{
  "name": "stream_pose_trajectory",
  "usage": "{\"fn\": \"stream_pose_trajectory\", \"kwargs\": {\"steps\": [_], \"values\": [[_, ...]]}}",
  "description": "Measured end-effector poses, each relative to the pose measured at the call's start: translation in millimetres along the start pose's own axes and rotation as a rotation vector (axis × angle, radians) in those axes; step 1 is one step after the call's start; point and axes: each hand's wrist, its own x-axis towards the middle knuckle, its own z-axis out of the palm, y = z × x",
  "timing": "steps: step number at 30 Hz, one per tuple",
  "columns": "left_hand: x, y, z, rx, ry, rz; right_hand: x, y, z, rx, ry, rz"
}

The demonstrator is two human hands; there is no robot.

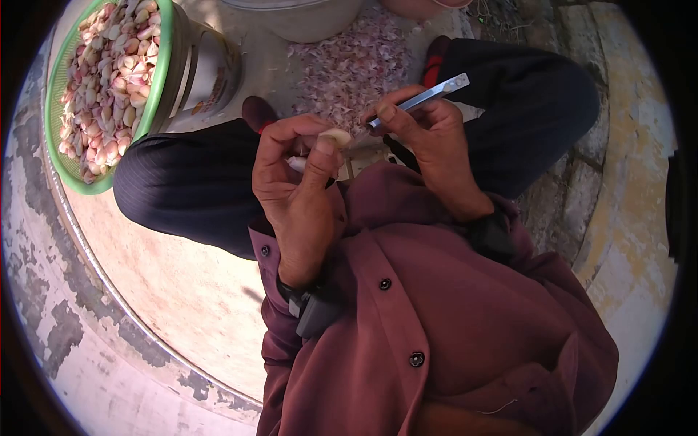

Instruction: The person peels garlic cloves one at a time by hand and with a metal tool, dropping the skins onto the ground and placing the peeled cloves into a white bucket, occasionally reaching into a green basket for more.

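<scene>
The left hand [309, 185] grasps 1 garlic clove [336, 136] between thumb and fingers; the right hand [436, 142] grasps a knife [419, 100] by its metal handle. The clove is located above the gap between the legs, just beside the knife tip.

Lateral room is bounded by 2 bent knees: the left knee [149, 174] and the right knee [560, 94]. The gap between the hands is narrow. The handle end points up and outward, over the right trouser leg. Forward of the hands, scattered peels [356, 62] cover the ground up to a pale basin [309, 22]. The green basket [163, 73] of unpeeled garlic [113, 87] lies near the left knee; contact between the 2 cannot be confirmed. A bucket [218, 76] is positioned at the basket's inner side.

The top edge of the view cuts off the basket, the pale basin and a reddish basin [425, 6]. The blade is thin and blurred; whether it touches the clove cannot be determined. A second pale piece [297, 163] is partly hidden by the left fingers.

The held clove is cream-white, smooth and rounded, with its lower part covered by the thumb.
</scene>
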Motion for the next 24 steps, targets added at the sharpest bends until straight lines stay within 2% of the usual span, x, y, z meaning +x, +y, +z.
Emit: {"fn": "stream_pose_trajectory", "kwargs": {"steps": [3, 5, 11, 15, 18, 19, 21, 22, 23, 24], "values": [[1.1, -2.9, -2.7, -0.101, -0.019, -0.059, -2.2, -10.7, 8.8, -0.036, -0.014, -0.039], [1.4, -3.9, -2.1, -0.148, -0.053, -0.064, -2.5, -16.2, 15.8, 0.082, -0.079, -0.067], [-1.6, -4.0, -0.4, -0.095, -0.077, -0.036, -3.0, -11.8, 17.2, 0.153, -0.138, -0.045], [-2.7, -4.0, -0.9, -0.163, -0.088, -0.059, -5.4, -14.9, 26.2, 0.219, -0.037, 0.015], [-5.6, 2.2, -1.3, -0.243, -0.099, -0.087, -5.7, -20.0, 32.0, 0.219, -0.110, -0.008], [-7.1, 1.2, -3.0, -0.280, -0.106, -0.080, -6.8, -22.3, 36.2, 0.116, -0.132, -0.007], [-7.8, -2.5, -8.5, -0.278, -0.099, -0.076, -3.9, -22.4, 42.1, 0.119, -0.186, 0.001], [-8.7, 1.2, -9.0, -0.276, -0.080, -0.076, -6.1, -24.9, 38.9, -0.110, -0.211, -0.027], [-8.7, 1.1, -8.7, -0.305, -0.035, 0.005, 0.3, -22.3, 46.8, -0.345, -0.229, -0.079], [-6.7, -2.2, -10.6, -0.336, -0.004, 0.084, 13.2, -10.5, 70.9, -0.316, -0.349, -0.080]]}}
